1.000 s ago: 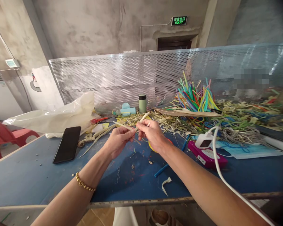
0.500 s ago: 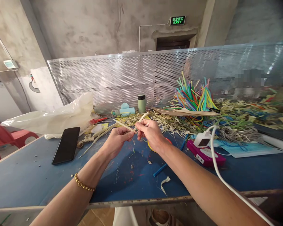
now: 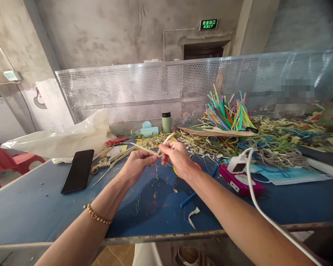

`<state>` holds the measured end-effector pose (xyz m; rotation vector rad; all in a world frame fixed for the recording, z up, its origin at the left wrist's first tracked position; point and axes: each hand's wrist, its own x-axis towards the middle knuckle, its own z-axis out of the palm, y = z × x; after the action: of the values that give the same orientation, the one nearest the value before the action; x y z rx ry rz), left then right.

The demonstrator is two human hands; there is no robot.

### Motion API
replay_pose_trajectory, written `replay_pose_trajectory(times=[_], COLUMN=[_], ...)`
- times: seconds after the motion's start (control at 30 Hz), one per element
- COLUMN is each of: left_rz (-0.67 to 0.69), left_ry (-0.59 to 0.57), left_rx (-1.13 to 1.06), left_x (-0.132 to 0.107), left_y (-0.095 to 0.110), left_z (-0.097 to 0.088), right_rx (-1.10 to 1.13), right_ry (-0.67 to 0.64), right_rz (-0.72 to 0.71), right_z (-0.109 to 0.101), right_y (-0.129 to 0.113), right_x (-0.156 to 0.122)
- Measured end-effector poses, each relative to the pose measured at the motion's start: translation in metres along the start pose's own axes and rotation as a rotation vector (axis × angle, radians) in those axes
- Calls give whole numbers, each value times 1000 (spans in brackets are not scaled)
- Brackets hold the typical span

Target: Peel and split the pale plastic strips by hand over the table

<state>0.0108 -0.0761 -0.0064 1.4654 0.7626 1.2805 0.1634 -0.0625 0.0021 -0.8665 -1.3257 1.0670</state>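
Pale, flat plant-fibre strips (image 3: 166, 139) cross between my two hands above the blue table (image 3: 155, 218). My left hand (image 3: 137, 164), below a gold bead bracelet (image 3: 98, 216), is closed with thumb and fingers pinching the strips. One strip end sticks out to the upper left over that hand. My right hand (image 3: 179, 157) is closed as well, gripping the strips close to the left fingertips, with another end pointing up and right. The fingers hide the spot where the strips meet. Under my right wrist, a red and yellow ring (image 3: 176, 172) partly shows.
A black phone (image 3: 77, 171) lies left, near a plastic bag (image 3: 63, 136). Behind stand a green bottle (image 3: 166, 122) and colourful pipe cleaners (image 3: 229, 114) amid dried scraps (image 3: 272, 135). At right are a magenta box (image 3: 241, 181) and white cable (image 3: 252, 184). A perforated metal screen (image 3: 122, 96) backs the table.
The left-pointing strip end has shifted slightly lower and farther left. Both hands stay almost in place, still pinching the strips.
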Motion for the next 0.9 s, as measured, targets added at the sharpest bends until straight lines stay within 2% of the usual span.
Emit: replay_pose_trajectory(times=[0.23,0.3,0.37,0.43,0.47,0.53,0.6,0.67,0.77,0.9], left_rz=[-6,2,4,-7,-20,-54,-84,-112,-139,-130], left_ry=[111,134,150,128,98,9,-71,-119,-153,-191], left_rx=[-125,-109,-41,69,127,220,264,258,210,161], left_x=[5,7,6,5,3,0,-2,-3,-4,-4], left_y=[-5,-6,-6,-5,-4,-3,-2,-2,-1,1], left_z=[-7,-9,-9,-7,-6,-4,-2,-2,-3,-5], right_rx=[-135,-219,-311,-464,-534,-653,-710,-665,-505,-356], right_ry=[-138,-117,-12,208,239,101,-142,-300,-298,-315], right_rz=[15,-25,-123,-378,-487,-587,-539,-420,-280,-185], right_z=[0,-3,-8,-13,-15,-16,-15,-12,-10,-12], right_y=[1,-1,-5,-11,-14,-16,-14,-9,-4,-6], right_x=[-1,0,2,4,5,4,3,1,1,1])
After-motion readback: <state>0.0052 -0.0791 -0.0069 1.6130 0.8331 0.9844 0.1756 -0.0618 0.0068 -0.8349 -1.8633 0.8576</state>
